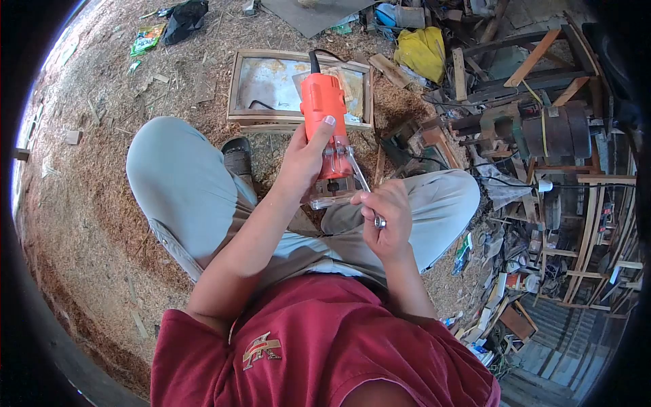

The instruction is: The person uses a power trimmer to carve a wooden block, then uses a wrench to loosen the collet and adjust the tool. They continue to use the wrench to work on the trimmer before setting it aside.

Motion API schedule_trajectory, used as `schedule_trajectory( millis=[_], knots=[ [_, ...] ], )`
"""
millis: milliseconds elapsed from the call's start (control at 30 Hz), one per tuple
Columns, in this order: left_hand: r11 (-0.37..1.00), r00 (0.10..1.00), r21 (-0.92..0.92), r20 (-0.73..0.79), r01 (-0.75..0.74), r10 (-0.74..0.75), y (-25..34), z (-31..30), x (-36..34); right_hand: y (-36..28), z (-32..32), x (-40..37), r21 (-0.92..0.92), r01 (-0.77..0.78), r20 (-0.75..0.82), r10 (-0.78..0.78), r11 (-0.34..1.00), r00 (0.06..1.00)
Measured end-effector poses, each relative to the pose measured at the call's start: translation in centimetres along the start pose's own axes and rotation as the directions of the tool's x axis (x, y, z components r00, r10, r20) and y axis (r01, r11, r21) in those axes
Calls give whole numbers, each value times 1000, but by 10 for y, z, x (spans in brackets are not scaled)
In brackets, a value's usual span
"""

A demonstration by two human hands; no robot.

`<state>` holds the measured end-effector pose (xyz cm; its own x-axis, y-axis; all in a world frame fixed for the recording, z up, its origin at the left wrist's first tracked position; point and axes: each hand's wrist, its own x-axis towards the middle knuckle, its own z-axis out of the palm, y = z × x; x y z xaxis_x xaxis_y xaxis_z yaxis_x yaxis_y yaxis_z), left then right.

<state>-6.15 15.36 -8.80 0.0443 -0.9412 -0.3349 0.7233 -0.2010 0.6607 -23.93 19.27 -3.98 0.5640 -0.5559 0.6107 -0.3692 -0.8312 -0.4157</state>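
Note:
Fingers of my left hand [305,159] are wrapped round an orange power tool [323,102], a trimmer-like body with a black cord at its top and a clear base at its lower end. My right hand [385,217] is closed on a metal wrench [358,171]. The wrench's upper end touches the side of the orange tool near its clamp screws, and its other end sticks out below my fingers. The tool is held upright in view, above the gap between my knees.
A wooden-framed tray [234,85] lies on the shavings-covered ground beyond the tool, with a black hex key [261,104] in it. A yellow bag [420,55], wood scraps and a machine with a dark drum [566,130] are at the right. A black bag [184,20] lies at upper left.

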Motion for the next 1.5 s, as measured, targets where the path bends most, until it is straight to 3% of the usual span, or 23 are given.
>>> schedule_trajectory(
  millis=[333, 533, 633, 833, 1133, 1433, 1500],
  knots=[
    [998, 1000, 62, 13, -26, 25, -4, -6, 5, -2, 2, -8, -65, 3, 117, 5, 998, 993],
    [996, 1000, 82, -3, -21, 21, -3, -7, 5, -11, 13, -14, -100, -15, -14, 14, 995, 1000],
    [998, 999, 49, 23, -26, 25, -2, -5, 3, -20, 18, -21, -162, -21, -7, 20, 987, 1000],
    [999, 1000, 38, 31, -6, 5, -4, -6, 4, -23, 30, -31, -206, -133, -174, 97, 970, 980],
    [999, 1000, 34, 18, -16, 15, 0, 1, -1, -25, 33, -38, -232, -256, -228, 204, 938, 952],
    [994, 999, 94, 5, -48, 47, -11, -6, 7, -30, 40, -33, -386, -191, -208, 117, 903, 971],
    [993, 999, 107, -11, -52, 53, -12, -8, 9, -27, 42, -34, -333, -245, -254, 163, 911, 953]
  ],
)
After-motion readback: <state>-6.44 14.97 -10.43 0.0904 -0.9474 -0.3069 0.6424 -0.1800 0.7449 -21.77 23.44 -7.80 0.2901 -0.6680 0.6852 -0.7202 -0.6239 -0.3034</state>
